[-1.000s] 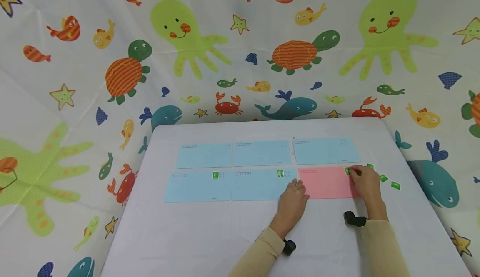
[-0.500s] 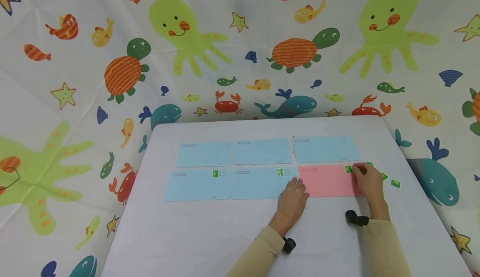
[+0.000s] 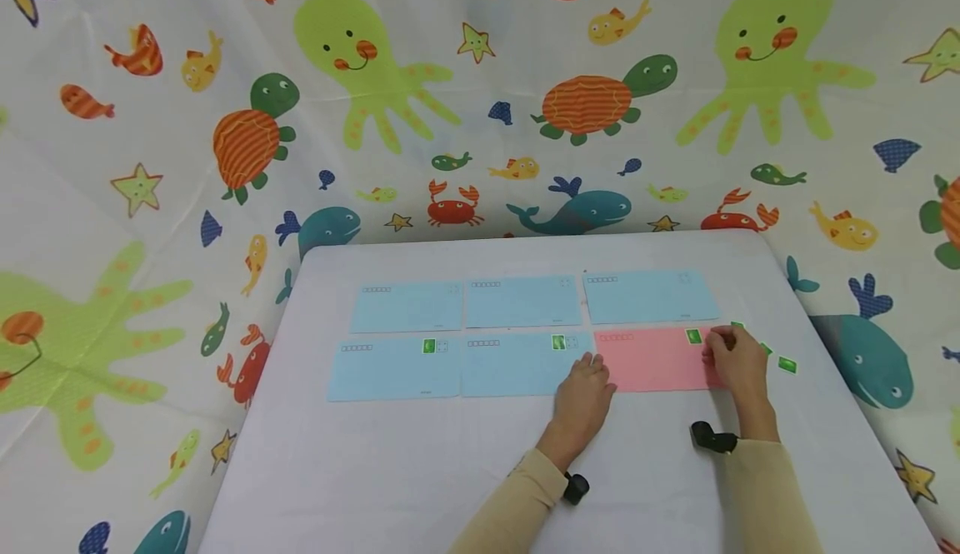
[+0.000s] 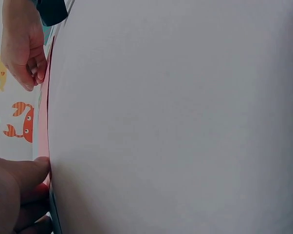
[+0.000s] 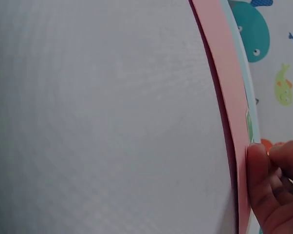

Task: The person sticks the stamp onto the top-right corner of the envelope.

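Observation:
On the pink envelope, my left hand rests at the left edge, its fingers over the seam beside a blue envelope. My right hand is at the pink envelope's right end, fingers bent, thumb and fingertip near each other. Nothing shows between them. Just left of those fingertips a green stamp lies near the envelope's top right corner. In the right wrist view the thumb touches the pink envelope, and the stamp shows edge-on. The left wrist view has the left thumb at the envelope's edge.
Another blue envelope lies left in the front row; both front blue ones bear green stamps. Three blue envelopes, including the right one, form the back row. Loose green stamps, one plainly visible, lie right of my right hand on the white table.
My right fingertips have drawn slightly right off the stamp on the pink envelope, so it now shows whole. The left hand stays in place.

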### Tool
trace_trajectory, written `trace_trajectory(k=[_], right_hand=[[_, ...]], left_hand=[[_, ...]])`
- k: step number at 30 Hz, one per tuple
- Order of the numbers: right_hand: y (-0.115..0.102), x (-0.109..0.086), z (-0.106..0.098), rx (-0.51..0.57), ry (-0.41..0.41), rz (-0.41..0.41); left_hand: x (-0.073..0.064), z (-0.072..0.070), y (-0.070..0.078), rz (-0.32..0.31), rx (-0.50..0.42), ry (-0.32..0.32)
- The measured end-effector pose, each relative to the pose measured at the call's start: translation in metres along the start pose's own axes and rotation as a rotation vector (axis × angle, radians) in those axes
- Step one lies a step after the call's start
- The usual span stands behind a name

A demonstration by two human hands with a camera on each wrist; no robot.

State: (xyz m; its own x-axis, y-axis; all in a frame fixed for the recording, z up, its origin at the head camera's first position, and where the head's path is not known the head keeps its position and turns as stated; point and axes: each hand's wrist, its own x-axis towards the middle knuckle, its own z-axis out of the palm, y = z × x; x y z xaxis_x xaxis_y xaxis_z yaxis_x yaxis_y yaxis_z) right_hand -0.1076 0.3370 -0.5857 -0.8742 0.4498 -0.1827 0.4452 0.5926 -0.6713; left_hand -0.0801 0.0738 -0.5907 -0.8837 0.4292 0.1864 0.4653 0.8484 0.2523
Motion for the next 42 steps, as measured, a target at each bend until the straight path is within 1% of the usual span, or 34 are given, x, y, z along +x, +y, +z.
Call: trace_trajectory(k=[5,8,11,15,18,29,33,36,42], right_hand=[[0.0005,-0.0017,0.0005,0.013,0.009,0.003],[0.0015,-0.0022,0.0010,0.020,0.011,0.002],[0.0027,-0.0017,0.0018,0.025,0.011,0.006],[0.0046,-0.0007,0.0031,0.026,0.007,0.024],[0.0063,-0.0005,0.0026,0.021,0.008,0.031],[0.0049,-0.0009,0.0040,0.018,0.029,0.013],[0.0053,-0.0008,0.0050,0.015,0.028,0.012],[0.0067,-0.0002,0.0057,0.011,0.032,0.011],[0.0059,0.0001,0.0056,0.021,0.025,0.028]], left_hand=[[-0.0003,-0.0008,-0.0002,-0.001,-0.012,-0.026],[0.0001,-0.0008,-0.0001,0.000,-0.014,-0.023],[0.0007,-0.0019,0.0003,0.003,0.000,-0.019],[0.0006,-0.0025,0.0007,0.015,0.049,-0.027],[0.0000,-0.0027,0.0014,0.023,0.070,-0.034],[-0.0002,-0.0001,0.0009,0.019,0.081,-0.043],[-0.0003,-0.0013,0.0022,0.012,0.089,-0.055],[-0.0008,-0.0018,0.0024,0.008,0.080,-0.050],[0.0001,0.0002,0.0004,0.022,0.073,-0.021]])
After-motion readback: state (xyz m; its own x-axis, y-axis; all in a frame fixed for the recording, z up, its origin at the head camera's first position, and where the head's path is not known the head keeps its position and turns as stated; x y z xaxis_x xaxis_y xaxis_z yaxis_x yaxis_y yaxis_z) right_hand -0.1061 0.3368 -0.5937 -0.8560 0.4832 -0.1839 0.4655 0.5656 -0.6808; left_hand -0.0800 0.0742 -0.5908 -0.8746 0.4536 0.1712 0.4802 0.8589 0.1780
